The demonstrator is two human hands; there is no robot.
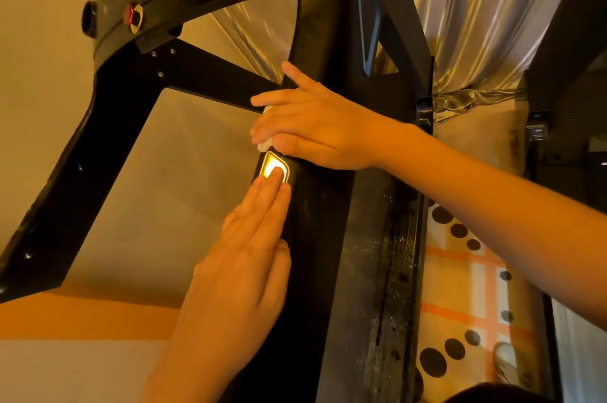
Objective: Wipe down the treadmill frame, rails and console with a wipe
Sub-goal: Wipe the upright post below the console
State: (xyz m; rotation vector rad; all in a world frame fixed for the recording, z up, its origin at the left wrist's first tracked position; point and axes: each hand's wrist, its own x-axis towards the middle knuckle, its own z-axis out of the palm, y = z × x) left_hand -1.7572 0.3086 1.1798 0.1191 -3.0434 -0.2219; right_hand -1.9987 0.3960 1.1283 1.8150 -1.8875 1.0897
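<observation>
Wipe point(264, 144) pressed to rail point(315, 222) by right hand point(312, 126) (left hand point(243, 258) touches sensor point(270, 165)).

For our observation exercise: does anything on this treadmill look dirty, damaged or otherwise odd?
Yes. The black frame strip right of the handrail is speckled with pale dust and grime, not yet wiped. The right hand presses the wipe higher up.
</observation>
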